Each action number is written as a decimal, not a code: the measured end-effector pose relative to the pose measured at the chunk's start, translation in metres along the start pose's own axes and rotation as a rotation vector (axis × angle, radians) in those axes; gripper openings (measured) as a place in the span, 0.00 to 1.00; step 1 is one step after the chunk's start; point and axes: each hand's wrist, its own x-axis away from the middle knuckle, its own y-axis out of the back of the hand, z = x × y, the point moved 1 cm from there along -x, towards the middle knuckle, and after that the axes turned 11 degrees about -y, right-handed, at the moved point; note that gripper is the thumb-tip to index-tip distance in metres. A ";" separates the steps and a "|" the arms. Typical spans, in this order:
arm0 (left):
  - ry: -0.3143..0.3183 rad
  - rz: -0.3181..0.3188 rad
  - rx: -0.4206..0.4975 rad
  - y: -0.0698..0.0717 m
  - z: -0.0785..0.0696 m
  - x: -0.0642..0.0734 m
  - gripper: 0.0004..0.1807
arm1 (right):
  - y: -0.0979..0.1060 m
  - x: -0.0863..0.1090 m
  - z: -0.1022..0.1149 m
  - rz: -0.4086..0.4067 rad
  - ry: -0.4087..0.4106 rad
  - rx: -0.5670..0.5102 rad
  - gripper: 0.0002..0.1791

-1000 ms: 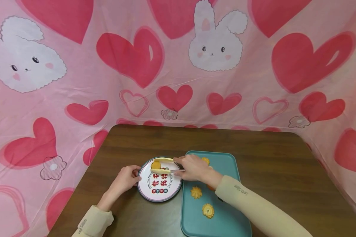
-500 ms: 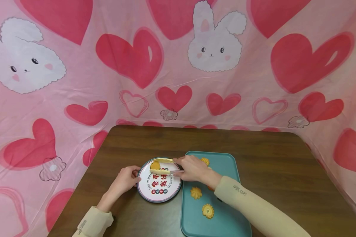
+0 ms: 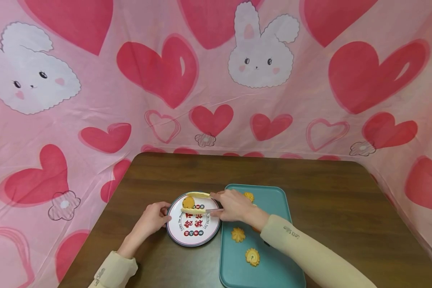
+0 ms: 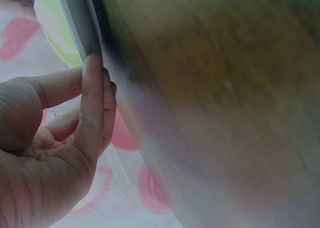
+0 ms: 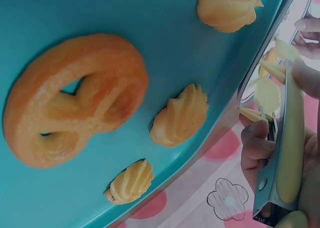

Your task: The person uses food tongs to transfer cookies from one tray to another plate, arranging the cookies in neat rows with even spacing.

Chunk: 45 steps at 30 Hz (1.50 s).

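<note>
My left hand point(image 3: 152, 216) holds the left rim of a round white plate point(image 3: 211, 227) with red lettering. In the left wrist view, the fingers point(image 4: 92, 102) reach the plate's edge point(image 4: 75, 22). My right hand point(image 3: 232, 205) grips tongs point(image 3: 194, 211) with pale yellow tips, above the plate's far part. Between the spread tips lies a round golden cookie point(image 3: 188, 202) on the plate, with a gap visible near the lower tip. The right wrist view shows the fingers wrapped round the tongs' handle point(image 5: 290, 153).
Right of the plate is a teal tray point(image 3: 270, 270). It bears several cookies, among them a star-shaped one point(image 3: 238, 235) and a ring-like one point(image 3: 252, 257), plus a pretzel point(image 5: 107, 57) seen in the right wrist view. All stand on a brown wooden table point(image 3: 331, 192) before a pink heart-print curtain.
The tongs' tips have spread slightly farther apart around the cookie, which now sits flatter and a little nearer. My left hand and the plate keep their place.
</note>
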 end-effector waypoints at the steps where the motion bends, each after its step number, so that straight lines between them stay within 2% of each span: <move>1: -0.003 0.001 -0.002 0.000 0.001 0.000 0.18 | 0.001 0.001 0.000 0.000 -0.001 -0.001 0.37; 12: -0.004 -0.013 0.013 -0.001 0.002 0.001 0.18 | 0.013 0.015 -0.025 -0.037 -0.054 -0.045 0.38; 21: -0.002 -0.014 0.021 -0.002 0.002 -0.001 0.18 | 0.029 0.044 -0.052 -0.078 -0.075 -0.128 0.39; 28: -0.003 -0.018 0.023 -0.002 0.003 -0.001 0.18 | 0.039 0.076 -0.079 -0.153 -0.032 -0.125 0.38; 37: 0.002 -0.027 0.047 -0.003 0.006 -0.001 0.18 | 0.041 0.128 -0.112 -0.259 -0.060 -0.088 0.38; 45: -0.007 -0.033 0.048 -0.003 0.006 -0.001 0.17 | 0.043 0.178 -0.129 -0.323 -0.106 -0.043 0.37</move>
